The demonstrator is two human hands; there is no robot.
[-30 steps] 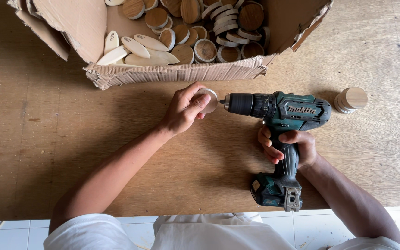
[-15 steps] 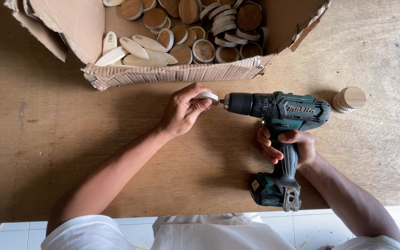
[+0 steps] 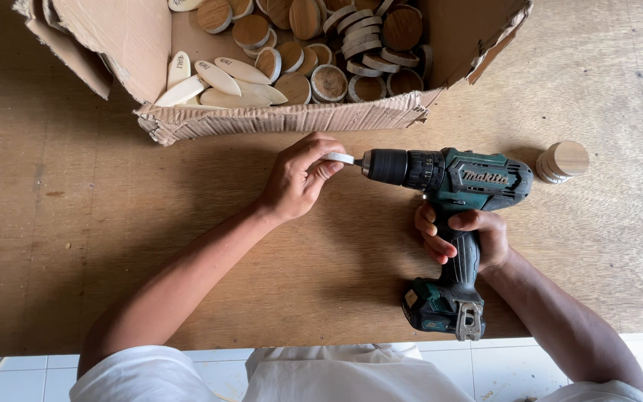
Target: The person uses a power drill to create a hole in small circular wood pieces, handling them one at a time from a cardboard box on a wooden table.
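- Small pale round wooden disc (image 3: pixel 339 158), held edge-on at the drill's tip, just in front of the cardboard box.
- Teal-and-black cordless drill (image 3: pixel 452 195), lying horizontal above the wooden tabletop, chuck pointing left, battery nearest the person.

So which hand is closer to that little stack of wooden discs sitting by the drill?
Right. The right hand grips the drill handle, below-left of the stack of wooden discs; the left hand is far beyond the drill's tip.

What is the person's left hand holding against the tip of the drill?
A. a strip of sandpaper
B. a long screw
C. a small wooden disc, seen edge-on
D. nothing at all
C: the left hand pinches a small wooden disc edge-on at the tip of the cordless drill, which the right hand grips by its handle.
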